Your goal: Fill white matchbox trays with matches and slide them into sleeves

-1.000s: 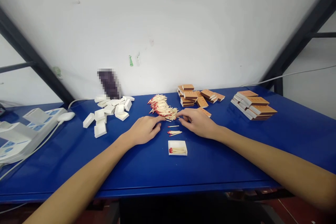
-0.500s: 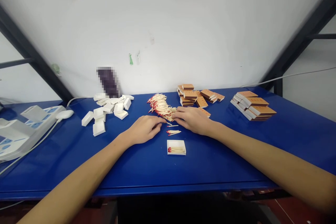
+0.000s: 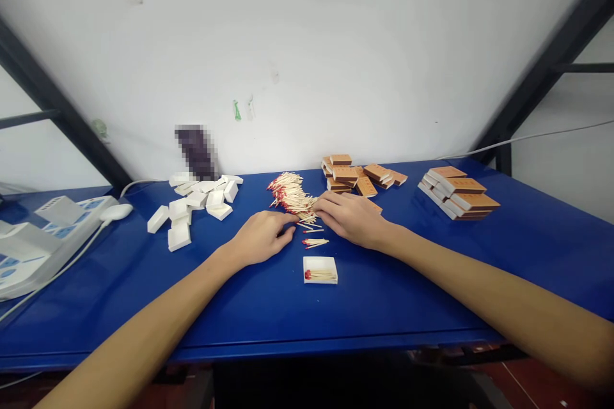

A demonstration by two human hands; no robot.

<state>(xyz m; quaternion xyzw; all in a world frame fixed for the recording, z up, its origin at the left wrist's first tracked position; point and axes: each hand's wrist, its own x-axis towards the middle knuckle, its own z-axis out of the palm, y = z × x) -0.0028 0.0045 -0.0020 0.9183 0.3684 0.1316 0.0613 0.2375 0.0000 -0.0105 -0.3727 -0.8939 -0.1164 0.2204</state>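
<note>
Red-tipped matches lie in a heap [image 3: 292,195] at the middle of the table. At its near left edge is my left hand [image 3: 261,236], index finger by a few loose matches [image 3: 311,226] and thumb held apart from it. My right hand [image 3: 352,217] rests at the heap's right side, fingers bent and fingertips on the match ends; nothing held shows between them. Nearer me lies a small separate bunch of matches [image 3: 315,243]. Below that sits a white matchbox tray [image 3: 320,262], partly filled with matches, heads to the left.
Several white matchbox trays [image 3: 179,236] are scattered at left, near a white power strip [image 3: 91,223] with a cable. Brown matchbox sleeves [image 3: 367,186] are piled behind my right hand. Stacked matchboxes [image 3: 463,195] stand farther right. A pixelated dark object [image 3: 197,150] leans on the wall.
More matches have come loose from the heap's near edge, between my hands. Both hands have barely moved. The whole view has shifted slightly.
</note>
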